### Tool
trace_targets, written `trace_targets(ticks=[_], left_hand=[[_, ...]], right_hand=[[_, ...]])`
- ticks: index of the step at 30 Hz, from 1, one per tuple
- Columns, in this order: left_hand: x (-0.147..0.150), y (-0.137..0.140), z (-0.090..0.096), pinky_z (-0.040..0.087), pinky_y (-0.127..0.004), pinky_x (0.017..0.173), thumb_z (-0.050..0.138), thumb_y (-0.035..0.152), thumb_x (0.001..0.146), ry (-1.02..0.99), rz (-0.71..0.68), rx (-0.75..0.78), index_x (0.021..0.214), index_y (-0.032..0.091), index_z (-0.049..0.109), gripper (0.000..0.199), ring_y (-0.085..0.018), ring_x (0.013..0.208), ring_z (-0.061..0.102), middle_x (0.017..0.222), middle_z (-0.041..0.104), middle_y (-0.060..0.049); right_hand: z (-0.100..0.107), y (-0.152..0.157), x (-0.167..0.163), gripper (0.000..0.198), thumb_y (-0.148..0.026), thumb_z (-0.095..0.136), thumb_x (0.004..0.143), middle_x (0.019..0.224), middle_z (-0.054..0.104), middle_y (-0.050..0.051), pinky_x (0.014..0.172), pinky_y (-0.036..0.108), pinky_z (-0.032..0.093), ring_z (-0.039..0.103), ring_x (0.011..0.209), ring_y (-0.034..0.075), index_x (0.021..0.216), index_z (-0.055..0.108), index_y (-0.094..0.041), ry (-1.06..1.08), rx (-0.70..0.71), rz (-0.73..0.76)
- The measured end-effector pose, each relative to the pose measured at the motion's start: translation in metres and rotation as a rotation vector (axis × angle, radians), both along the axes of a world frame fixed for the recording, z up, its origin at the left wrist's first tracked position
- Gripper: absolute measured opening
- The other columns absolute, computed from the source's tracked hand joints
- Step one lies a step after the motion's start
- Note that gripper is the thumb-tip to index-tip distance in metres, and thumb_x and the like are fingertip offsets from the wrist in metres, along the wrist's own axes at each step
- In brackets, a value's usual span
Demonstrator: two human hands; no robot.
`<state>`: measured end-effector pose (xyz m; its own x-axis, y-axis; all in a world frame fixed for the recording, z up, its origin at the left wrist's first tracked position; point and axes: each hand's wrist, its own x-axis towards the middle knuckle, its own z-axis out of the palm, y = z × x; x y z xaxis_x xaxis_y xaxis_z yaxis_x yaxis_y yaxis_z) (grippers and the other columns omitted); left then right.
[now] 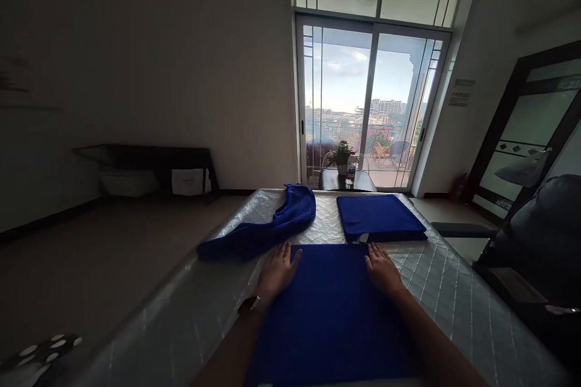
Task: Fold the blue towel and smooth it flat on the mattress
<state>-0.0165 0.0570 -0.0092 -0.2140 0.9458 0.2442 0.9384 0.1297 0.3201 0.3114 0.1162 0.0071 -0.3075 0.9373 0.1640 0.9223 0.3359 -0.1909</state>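
Note:
A blue towel (333,308) lies spread flat in front of me on a quilted, plastic-covered mattress (454,296). My left hand (278,271) rests flat on the towel's far left corner, fingers spread. My right hand (382,268) presses flat on its far right corner. A folded blue towel (379,216) sits just beyond the right hand. A crumpled blue towel (267,227) lies in a heap beyond the left hand.
Sliding glass doors (367,109) open onto a balcony behind the mattress. A small dark table (347,180) with a potted plant and a bottle stands by them. A low dark shelf (149,166) is at the left wall; dark furniture (540,236) stands at right.

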Motion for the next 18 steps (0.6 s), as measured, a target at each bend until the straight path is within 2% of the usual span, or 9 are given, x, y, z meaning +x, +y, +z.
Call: trace_targets(ticks=[5, 10, 18], left_hand=[[-0.006, 0.001, 0.0, 0.026, -0.045, 0.124, 0.03, 0.05, 0.101, -0.021, -0.007, 0.036, 0.144, 0.007, 0.05, 0.064, -0.028, 0.146, 0.04, 0.154, 0.047, -0.018], [-0.017, 0.001, 0.005, 0.034, -0.045, 0.12, 0.031, 0.04, 0.101, -0.059, 0.022, 0.07, 0.135, 0.013, 0.06, 0.053, -0.027, 0.141, 0.048, 0.147, 0.058, -0.015], [-0.026, -0.002, 0.015, 0.042, -0.04, 0.114, 0.036, 0.033, 0.098, -0.157, 0.039, 0.105, 0.12, 0.018, 0.069, 0.043, -0.026, 0.131, 0.057, 0.138, 0.066, -0.011]], right_hand=[[0.0, -0.001, 0.001, 0.061, -0.035, 0.023, 0.101, 0.164, 0.031, 0.015, 0.125, 0.04, 0.02, 0.022, 0.154, 0.02, 0.154, 0.033, -0.005, 0.0, 0.002, 0.006], [0.001, -0.001, 0.002, 0.061, -0.034, 0.025, 0.101, 0.163, 0.032, 0.014, 0.125, 0.04, 0.019, 0.022, 0.154, 0.02, 0.154, 0.033, -0.005, 0.021, -0.007, 0.009], [0.007, 0.012, 0.012, 0.06, -0.037, 0.032, 0.098, 0.16, 0.042, 0.013, 0.122, 0.035, 0.028, 0.034, 0.15, 0.02, 0.15, 0.043, -0.009, 0.236, -0.009, -0.044]])
